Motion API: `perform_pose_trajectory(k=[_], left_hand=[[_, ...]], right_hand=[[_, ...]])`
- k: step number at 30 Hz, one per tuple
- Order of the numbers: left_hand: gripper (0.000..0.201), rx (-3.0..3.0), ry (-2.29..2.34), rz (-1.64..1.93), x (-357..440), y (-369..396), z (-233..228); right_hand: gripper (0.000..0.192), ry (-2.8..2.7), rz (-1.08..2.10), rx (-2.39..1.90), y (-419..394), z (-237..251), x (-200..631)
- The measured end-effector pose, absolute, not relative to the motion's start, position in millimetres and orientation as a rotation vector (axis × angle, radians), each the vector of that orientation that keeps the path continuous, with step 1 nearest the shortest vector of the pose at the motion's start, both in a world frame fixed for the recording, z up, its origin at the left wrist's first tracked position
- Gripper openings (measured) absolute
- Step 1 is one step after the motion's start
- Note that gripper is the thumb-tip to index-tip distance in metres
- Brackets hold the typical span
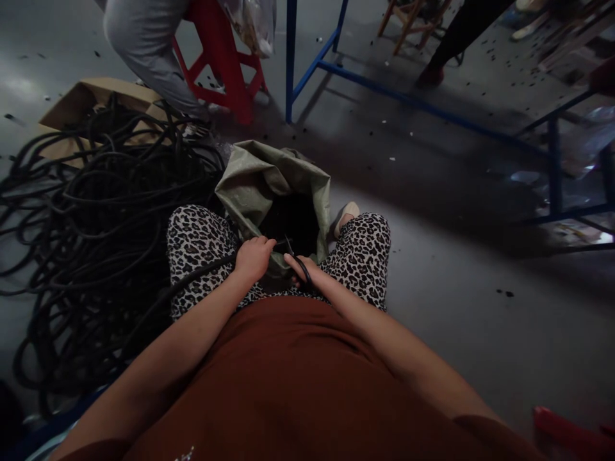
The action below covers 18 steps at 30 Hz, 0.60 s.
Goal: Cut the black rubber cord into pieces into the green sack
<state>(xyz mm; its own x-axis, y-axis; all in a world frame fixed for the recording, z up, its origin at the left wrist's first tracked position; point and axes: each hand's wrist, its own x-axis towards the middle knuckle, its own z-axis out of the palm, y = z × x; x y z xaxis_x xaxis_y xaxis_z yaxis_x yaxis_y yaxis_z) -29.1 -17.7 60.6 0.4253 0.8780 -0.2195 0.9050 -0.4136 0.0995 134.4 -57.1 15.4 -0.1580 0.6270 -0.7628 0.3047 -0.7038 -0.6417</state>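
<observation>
Over my lap, my left hand [254,259] is closed around a black rubber cord [206,269] that trails back along my left side. My right hand [305,267] grips black-handled scissors [302,266], whose blades point up toward the cord's end by my left fingers. Whether the blades touch the cord I cannot tell. Between my knees stands an open grey-green woven sack [247,186], its mouth just beyond both hands. The inside of the sack is dark, so its contents are hidden.
A big tangled heap of black cord [96,211] lies at my left, partly over an open cardboard box [62,109]. Another person's leg [144,48] is beside a red plastic stool [216,64]. A blue metal frame [384,93] stands ahead. Small black bits dot the floor.
</observation>
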Motion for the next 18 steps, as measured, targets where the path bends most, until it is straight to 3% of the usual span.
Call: perform_pose_trajectory(k=[18], left_hand=[[0.031,2.468,1.691,-0.332,-25.2,-25.6,77.8]], right_hand=[[0.048,-1.246,1.715,-1.914,-57.5,19.7,136.0]])
